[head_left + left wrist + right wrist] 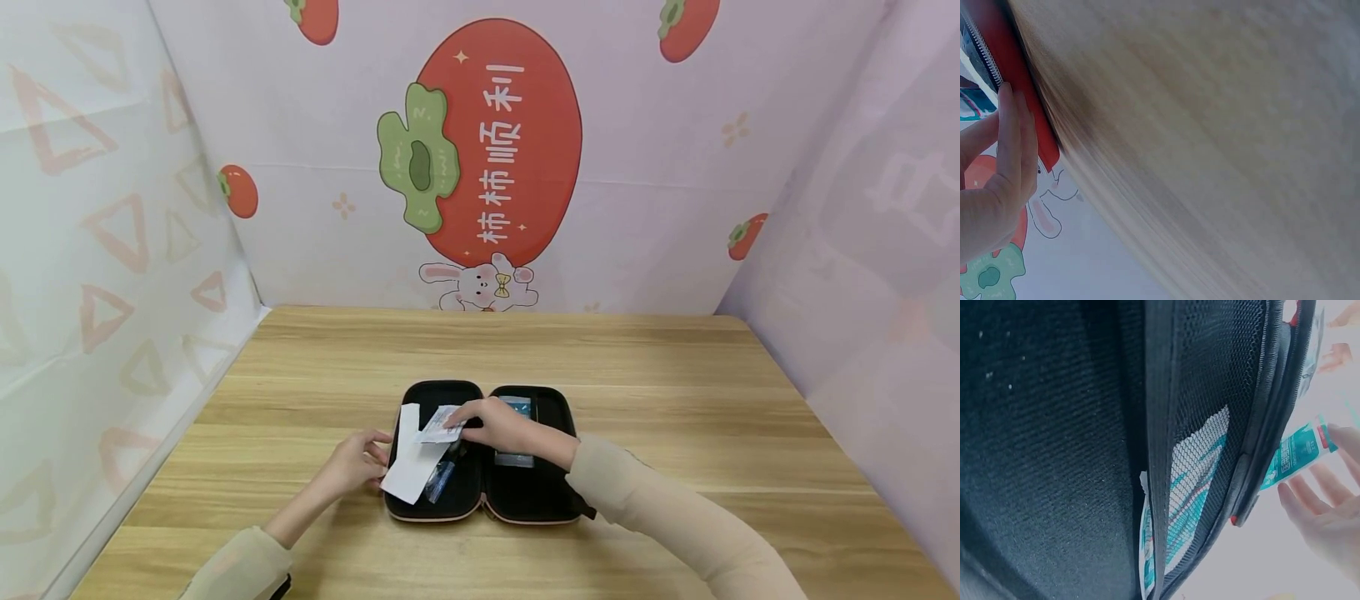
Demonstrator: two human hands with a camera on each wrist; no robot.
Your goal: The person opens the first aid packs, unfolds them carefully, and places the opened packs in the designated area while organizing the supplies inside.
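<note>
A black zip case lies opened flat on the table, its two halves side by side. Between thumb and fingers, my right hand pinches a small printed packet above the left half; up close in the right wrist view this packet is teal and white. Under it a white paper strip lies across the left half, beside a dark blue packet. My left hand touches the case's left edge; its straight fingers rest on the red outer wall by the zip.
In the case's right half, a teal and white packet sits behind a black mesh pocket. Wood-grain table surrounds the case. Printed cloth hangs at the back and along both sides.
</note>
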